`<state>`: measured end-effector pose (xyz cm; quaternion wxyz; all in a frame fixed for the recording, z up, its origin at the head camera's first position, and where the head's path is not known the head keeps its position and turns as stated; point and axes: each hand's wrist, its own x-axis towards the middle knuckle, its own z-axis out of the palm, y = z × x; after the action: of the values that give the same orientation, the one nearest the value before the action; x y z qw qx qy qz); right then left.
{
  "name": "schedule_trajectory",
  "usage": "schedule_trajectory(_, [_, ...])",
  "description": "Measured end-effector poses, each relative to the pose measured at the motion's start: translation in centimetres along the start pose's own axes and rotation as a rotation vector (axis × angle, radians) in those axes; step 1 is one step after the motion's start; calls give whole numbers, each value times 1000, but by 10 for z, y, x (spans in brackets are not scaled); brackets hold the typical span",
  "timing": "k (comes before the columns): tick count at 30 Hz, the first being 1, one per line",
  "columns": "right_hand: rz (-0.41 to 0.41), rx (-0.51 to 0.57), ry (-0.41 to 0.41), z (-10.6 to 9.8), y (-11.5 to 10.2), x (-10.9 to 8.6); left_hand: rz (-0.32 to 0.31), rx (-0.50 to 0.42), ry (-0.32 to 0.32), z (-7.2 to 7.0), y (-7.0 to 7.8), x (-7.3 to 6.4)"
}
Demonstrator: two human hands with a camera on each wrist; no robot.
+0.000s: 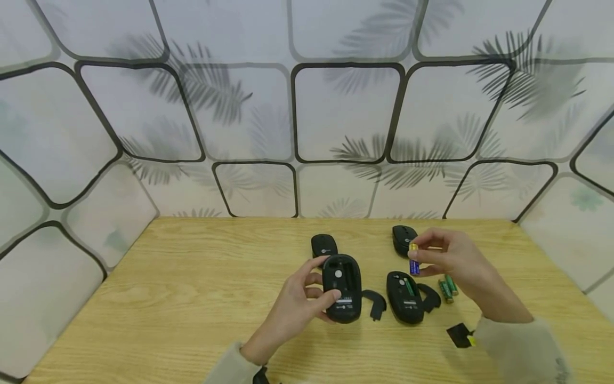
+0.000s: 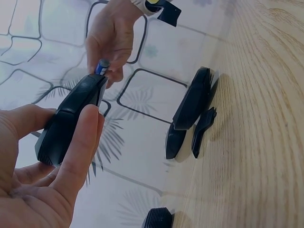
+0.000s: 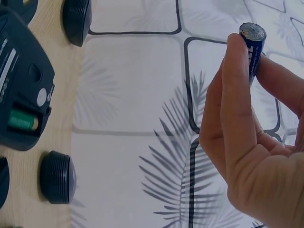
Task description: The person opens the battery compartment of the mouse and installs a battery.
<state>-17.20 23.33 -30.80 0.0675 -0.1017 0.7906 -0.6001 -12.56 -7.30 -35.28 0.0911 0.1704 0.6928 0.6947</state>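
Note:
My left hand (image 1: 299,298) grips a black computer mouse (image 1: 349,298) by its sides, underside toward me, with its battery bay uncovered. In the left wrist view that mouse (image 2: 66,118) is seen edge-on between thumb and fingers. My right hand (image 1: 453,258) pinches a blue and yellow battery (image 1: 414,261) upright; its flat metal end shows in the right wrist view on the battery (image 3: 253,42). Below it on the table lies a second upturned mouse (image 1: 404,309) with a green battery (image 1: 409,287) in its bay. Curved black battery covers (image 1: 377,306) lie beside the two mice.
Two more black mice stand farther back, one mouse (image 1: 324,244) behind my left hand and another mouse (image 1: 402,240) behind the battery. Two loose green batteries (image 1: 445,292) lie right of the covers. A small black piece (image 1: 459,336) with a yellow tab is near my right sleeve.

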Motion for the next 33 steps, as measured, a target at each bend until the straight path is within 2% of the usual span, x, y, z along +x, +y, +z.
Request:
schedule_trajectory(14, [20,37,-20,19,-11,3,-16,-43,-5,-1,1,-1])
schedule_trajectory(25, [-17,53,-9,28,-15,7,-24,-43,-1,0,2,0])
schedule_trajectory(33, [-67,103,-50,38,-18,9,-19,-34,-1,-1,0,0])
